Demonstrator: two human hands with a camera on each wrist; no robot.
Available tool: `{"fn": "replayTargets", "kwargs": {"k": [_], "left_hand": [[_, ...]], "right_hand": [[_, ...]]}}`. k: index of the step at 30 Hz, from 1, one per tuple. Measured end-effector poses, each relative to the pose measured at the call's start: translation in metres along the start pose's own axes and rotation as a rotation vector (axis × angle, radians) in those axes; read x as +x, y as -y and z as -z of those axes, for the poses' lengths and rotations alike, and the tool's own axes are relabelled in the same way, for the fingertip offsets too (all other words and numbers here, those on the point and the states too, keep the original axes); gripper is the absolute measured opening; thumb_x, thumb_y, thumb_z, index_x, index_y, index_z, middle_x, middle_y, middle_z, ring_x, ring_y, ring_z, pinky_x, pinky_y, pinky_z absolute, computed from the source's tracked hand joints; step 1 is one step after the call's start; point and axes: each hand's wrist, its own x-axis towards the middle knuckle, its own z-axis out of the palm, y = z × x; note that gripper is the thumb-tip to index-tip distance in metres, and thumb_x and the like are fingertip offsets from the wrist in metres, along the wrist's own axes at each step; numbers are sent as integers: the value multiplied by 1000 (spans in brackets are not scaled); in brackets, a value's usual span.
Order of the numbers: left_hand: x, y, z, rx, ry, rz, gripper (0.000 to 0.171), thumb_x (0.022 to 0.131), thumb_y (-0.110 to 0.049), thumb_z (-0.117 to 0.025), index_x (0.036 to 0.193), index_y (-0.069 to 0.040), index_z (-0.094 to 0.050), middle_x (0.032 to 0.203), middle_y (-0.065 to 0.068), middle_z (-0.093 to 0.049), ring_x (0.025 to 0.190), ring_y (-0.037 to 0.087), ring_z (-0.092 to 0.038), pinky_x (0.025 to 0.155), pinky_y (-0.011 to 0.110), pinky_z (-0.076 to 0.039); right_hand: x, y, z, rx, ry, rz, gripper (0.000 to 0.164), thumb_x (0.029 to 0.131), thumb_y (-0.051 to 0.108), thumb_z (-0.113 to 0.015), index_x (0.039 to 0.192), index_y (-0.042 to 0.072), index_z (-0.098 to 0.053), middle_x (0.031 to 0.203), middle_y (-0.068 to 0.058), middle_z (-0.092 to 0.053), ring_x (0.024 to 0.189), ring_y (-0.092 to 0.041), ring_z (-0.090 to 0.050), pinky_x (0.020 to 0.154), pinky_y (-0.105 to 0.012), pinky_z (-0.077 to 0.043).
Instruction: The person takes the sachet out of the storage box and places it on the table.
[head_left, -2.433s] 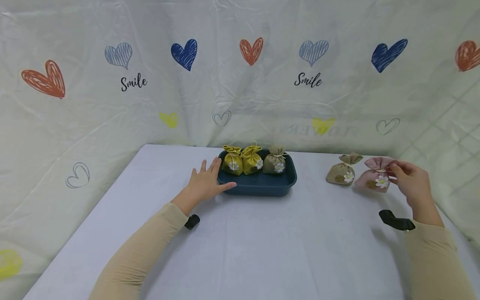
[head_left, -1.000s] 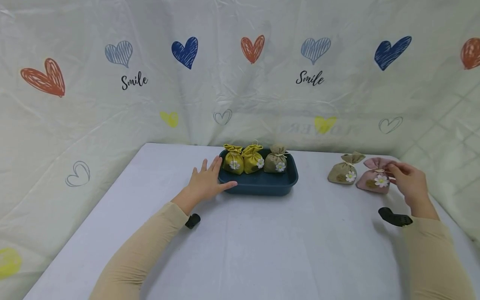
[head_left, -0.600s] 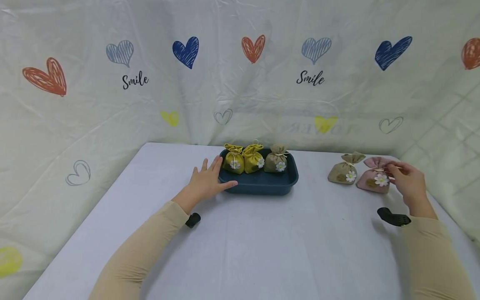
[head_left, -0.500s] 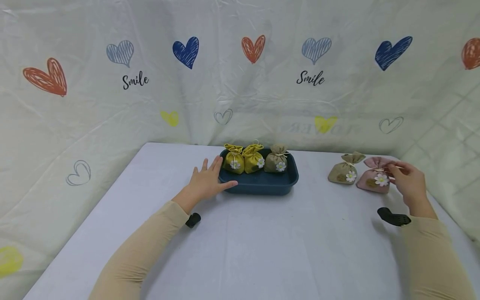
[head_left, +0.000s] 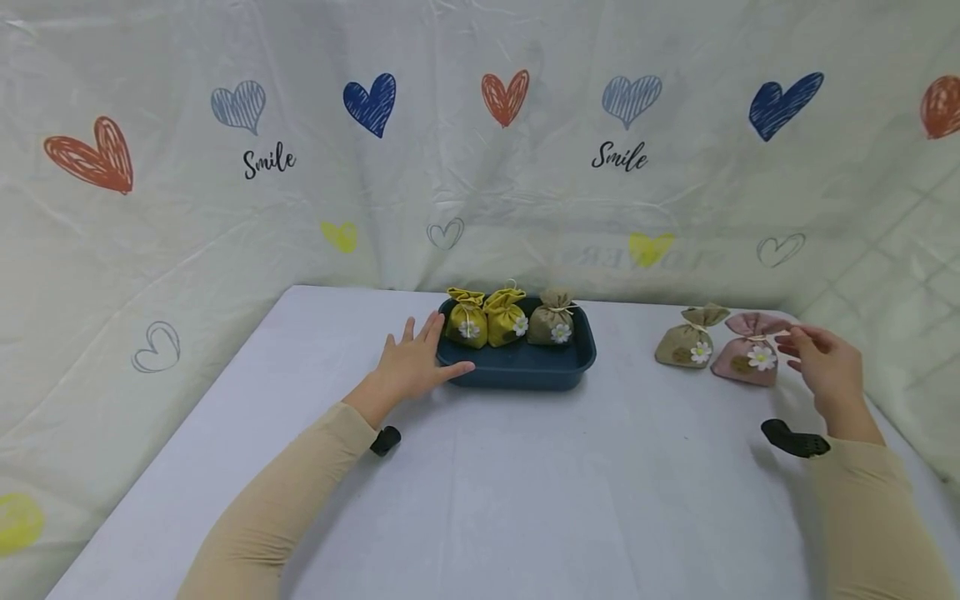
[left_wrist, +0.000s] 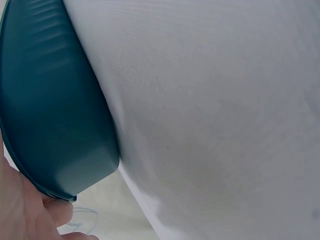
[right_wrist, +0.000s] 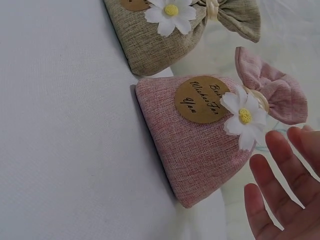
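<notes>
My left hand (head_left: 408,367), fingers spread, rests against the left end of a dark teal tray (head_left: 517,379), its thumb across the front corner. In the left wrist view, fingertips show right at the rim of the tray (left_wrist: 55,110). Two yellow drawstring pouches (head_left: 467,323) and a khaki pouch (head_left: 551,325) stand inside along the back. To the right, a pink pouch (head_left: 746,358) sits upright on the table. My right hand (head_left: 828,367) is just right of it, fingers loosely bent beside its tied neck. The right wrist view shows the fingers (right_wrist: 280,182) apart from the pink pouch's body (right_wrist: 192,150).
Another khaki pouch (head_left: 684,343) stands left of the pink one, close beside it. All rest on a table with a white cloth (head_left: 540,500). Behind rises a pale curtain (head_left: 555,217) printed with hearts and words.
My right hand has let go of the pink pouch's neck and moved slightly right. The pink pouch stays in place beside the khaki one. My left hand has not moved on the tray.
</notes>
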Motion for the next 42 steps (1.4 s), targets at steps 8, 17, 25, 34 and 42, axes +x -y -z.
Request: {"fn": "replayTargets", "kwargs": {"k": [8, 17, 25, 34, 42], "left_hand": [[0, -1, 1, -9, 2, 3, 112, 89, -85, -42, 166, -16, 1, 172, 2, -2, 155, 40, -2, 118, 68, -11], [-1, -1, 0, -5, 8, 4, 113, 89, -86, -41, 166, -16, 2, 172, 4, -2, 155, 41, -2, 118, 68, -10], [-2, 0, 0, -8, 5, 2, 113, 89, -86, -42, 166, -16, 3, 172, 3, -2, 155, 40, 0, 118, 67, -10], [-1, 0, 1, -9, -4, -7, 111, 90, -85, -41, 166, -16, 2, 172, 3, -2, 155, 41, -2, 118, 68, -11], [-1, -1, 1, -16, -2, -4, 112, 90, -84, -43, 166, -16, 2, 172, 4, -3, 155, 40, -1, 118, 67, -10]], "right_hand": [[-8, 1, 5, 208, -7, -17, 7, 107, 33, -55, 104, 31, -61, 80, 26, -66, 74, 10, -63, 62, -9, -51], [-18, 4, 3, 300, -52, -39, 13, 99, 39, -64, 106, 28, -63, 84, 23, -67, 77, 9, -64, 63, -8, -51], [-26, 17, -6, 368, -19, 51, 13, 99, 30, -67, 109, 22, -68, 92, 18, -69, 81, 7, -66, 67, -9, -52], [-32, 38, -20, 306, 1, 183, 9, 103, 23, -63, 107, 21, -70, 90, 18, -70, 85, 5, -65, 71, -8, -51], [-36, 47, -31, 283, 46, 203, 14, 102, 27, -63, 111, 18, -69, 89, 18, -71, 85, 4, -66, 73, -8, -51]]}}
